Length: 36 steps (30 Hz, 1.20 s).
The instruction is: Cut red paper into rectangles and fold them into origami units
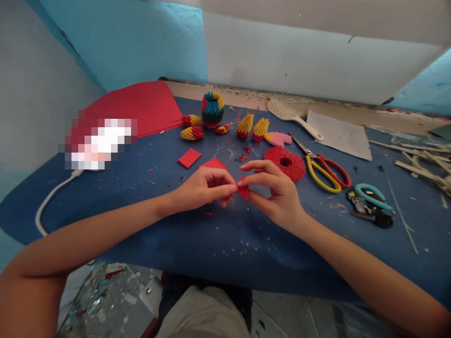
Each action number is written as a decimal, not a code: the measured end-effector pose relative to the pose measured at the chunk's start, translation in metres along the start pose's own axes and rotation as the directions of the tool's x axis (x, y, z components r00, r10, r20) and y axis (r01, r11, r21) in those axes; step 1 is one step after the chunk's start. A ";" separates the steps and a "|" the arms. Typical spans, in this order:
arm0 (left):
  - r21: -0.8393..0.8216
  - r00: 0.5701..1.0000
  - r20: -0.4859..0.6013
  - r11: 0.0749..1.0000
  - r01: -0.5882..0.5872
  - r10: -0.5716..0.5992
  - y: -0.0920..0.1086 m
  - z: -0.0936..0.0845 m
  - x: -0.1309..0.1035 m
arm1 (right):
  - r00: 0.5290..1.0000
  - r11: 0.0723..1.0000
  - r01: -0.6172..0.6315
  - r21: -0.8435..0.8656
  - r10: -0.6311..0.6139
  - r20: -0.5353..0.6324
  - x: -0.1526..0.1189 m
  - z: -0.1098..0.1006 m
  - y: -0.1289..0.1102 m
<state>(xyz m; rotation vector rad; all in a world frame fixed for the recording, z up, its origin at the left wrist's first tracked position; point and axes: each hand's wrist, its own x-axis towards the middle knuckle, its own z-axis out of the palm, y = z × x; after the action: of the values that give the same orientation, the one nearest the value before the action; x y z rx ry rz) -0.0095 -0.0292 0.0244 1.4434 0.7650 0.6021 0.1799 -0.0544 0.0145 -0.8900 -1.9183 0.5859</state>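
Between my two hands, above the blue tabletop, is a small piece of red paper (244,191). My left hand (202,190) pinches its left edge between thumb and forefinger. The fingers of my right hand (276,192) close on the same piece from the other side, partly covering it. Just behind my left hand lie a stack of red paper rectangles (214,163) and another red paper rectangle (189,158). Small folded red triangles (244,157) sit behind my fingers. A round red folded-paper ring (294,171) lies past my right hand.
Behind stand a multicoloured folded-paper vase (213,112) and several yellow-red paper pieces (244,126). Red sheets (141,105) lie at the back left. Scissors (322,169), a hairbrush (296,115), a teal-handled tool (371,202) and thin strips (423,162) are on the right. A white cable (49,199) runs left.
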 end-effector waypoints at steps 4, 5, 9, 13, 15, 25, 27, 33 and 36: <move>0.027 0.994 -0.103 0.999 -0.045 0.047 -0.001 0.001 -0.001 | 0.982 0.955 -0.179 0.238 0.187 -0.013 -0.002 0.004 0.001; 0.047 0.990 -0.123 0.997 -0.063 0.068 -0.002 0.001 -0.001 | 0.973 0.929 -0.227 0.292 0.232 0.018 -0.002 0.005 0.001; 0.182 0.983 -0.140 0.979 -0.095 0.121 -0.005 0.002 -0.003 | 0.940 0.890 -0.340 0.304 0.333 0.077 -0.003 0.008 -0.001; 0.286 0.994 -0.033 0.954 -0.088 0.102 -0.004 0.001 -0.005 | 0.931 0.900 -0.360 0.244 0.330 0.158 -0.002 0.007 -0.004; 0.362 0.993 -0.003 0.926 -0.109 0.119 -0.004 0.000 -0.005 | 0.926 0.910 -0.358 0.209 0.318 0.201 -0.002 0.005 -0.005; 0.499 0.972 0.069 0.836 -0.227 0.222 -0.004 -0.002 -0.006 | 0.983 0.986 -0.162 0.046 0.157 0.097 0.002 0.000 -0.008; 0.541 0.956 0.076 0.794 -0.277 0.282 -0.002 -0.002 -0.007 | 0.962 0.962 -0.231 0.144 0.204 0.180 0.004 -0.003 -0.007; 0.599 0.909 0.164 0.693 -0.401 0.384 -0.001 -0.003 -0.010 | 0.885 0.852 -0.421 0.310 0.311 0.347 0.008 -0.007 -0.003; 0.620 0.906 0.180 0.671 -0.406 0.382 0.000 -0.004 -0.010 | 0.881 0.844 -0.423 0.330 0.298 0.366 0.007 -0.009 -0.002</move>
<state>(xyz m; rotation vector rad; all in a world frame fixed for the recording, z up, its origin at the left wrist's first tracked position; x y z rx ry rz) -0.0190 -0.0347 0.0259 2.3067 0.6567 0.6677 0.1844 -0.0496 0.0240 -0.9380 -1.7930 1.3670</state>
